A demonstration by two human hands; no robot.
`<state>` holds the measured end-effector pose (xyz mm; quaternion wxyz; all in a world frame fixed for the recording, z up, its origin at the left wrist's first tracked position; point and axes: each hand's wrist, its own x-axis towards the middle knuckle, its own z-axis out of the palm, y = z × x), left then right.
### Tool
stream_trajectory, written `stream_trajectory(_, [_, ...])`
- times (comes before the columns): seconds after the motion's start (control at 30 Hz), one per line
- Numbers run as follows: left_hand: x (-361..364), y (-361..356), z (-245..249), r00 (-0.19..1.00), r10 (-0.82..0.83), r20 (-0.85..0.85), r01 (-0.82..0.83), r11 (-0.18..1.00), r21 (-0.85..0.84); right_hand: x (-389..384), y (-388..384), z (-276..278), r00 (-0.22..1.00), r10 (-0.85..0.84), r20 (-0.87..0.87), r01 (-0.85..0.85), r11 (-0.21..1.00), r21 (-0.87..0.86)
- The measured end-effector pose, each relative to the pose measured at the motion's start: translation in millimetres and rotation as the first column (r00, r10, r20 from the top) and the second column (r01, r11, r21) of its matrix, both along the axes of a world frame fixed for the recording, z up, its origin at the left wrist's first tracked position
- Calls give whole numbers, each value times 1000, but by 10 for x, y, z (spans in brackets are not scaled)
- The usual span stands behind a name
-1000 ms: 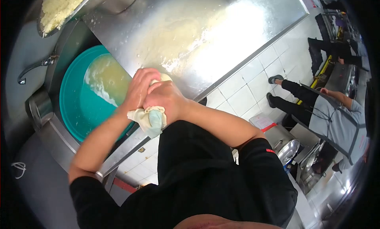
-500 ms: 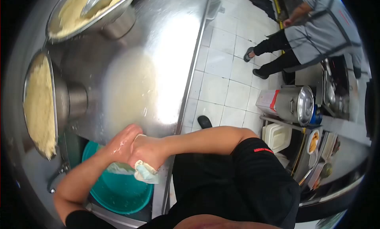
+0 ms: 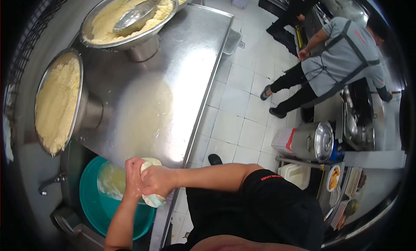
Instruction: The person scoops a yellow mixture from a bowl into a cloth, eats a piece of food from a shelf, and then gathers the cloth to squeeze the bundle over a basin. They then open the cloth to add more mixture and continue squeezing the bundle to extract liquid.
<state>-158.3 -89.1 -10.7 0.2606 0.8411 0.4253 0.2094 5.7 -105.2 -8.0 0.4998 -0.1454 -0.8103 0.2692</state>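
Note:
A bunched, pale wet cloth (image 3: 152,200) is gripped between my two hands over the near edge of the steel counter and the teal basin. My left hand (image 3: 133,178) wraps its left part, and my right hand (image 3: 157,180) is closed around it from the right, pressed close to the left. Cloth shows above and below the fists; whatever may be inside it is hidden. Beneath and to the left, the teal basin (image 3: 89,214) holds some cloudy, pale yellow liquid (image 3: 112,180).
Two metal bowls hold yellow crumbly food: one at the back (image 3: 100,44) with a metal scoop (image 3: 136,17), another at left (image 3: 79,88). Cloudy liquid wets the steel counter (image 3: 190,64). A tap (image 3: 53,181) is at left. A co-worker (image 3: 342,60) stands right, near a lidded pot (image 3: 313,140).
My fists have shifted slightly down, with more cloth showing above them. My left forearm has swung inward, uncovering the liquid in the basin. The view has tilted.

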Motion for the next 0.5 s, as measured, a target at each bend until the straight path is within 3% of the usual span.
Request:
stream_trajectory(0.07, [6,-207,89,1000,11,20,-13,994,105,5,-53,-19,994,102,27,-105,968,227])
stream_trajectory(0.1, [8,-240,161,999,33,17,-35,993,116,34,-47,-27,992,124,25,-126,963,237])
stream_trajectory(0.17, [123,-101,436,980,-170,-107,184,974,130,128,-37,-27,956,244,166,-277,935,222])
stream_trajectory(0.2, [152,8,537,981,-168,-100,181,974,136,143,-47,-24,954,245,175,-280,933,224])
stream_trajectory(0.27, [153,271,654,875,-463,-142,464,885,-25,161,-47,-26,915,338,220,-384,897,219])
stream_trajectory(0.37, [206,456,525,782,-597,-181,604,797,-19,193,-25,-20,904,325,277,-389,894,221])
stream_trajectory(0.5, [95,390,368,841,-500,-206,500,864,-55,152,7,-75,938,330,107,-345,916,206])
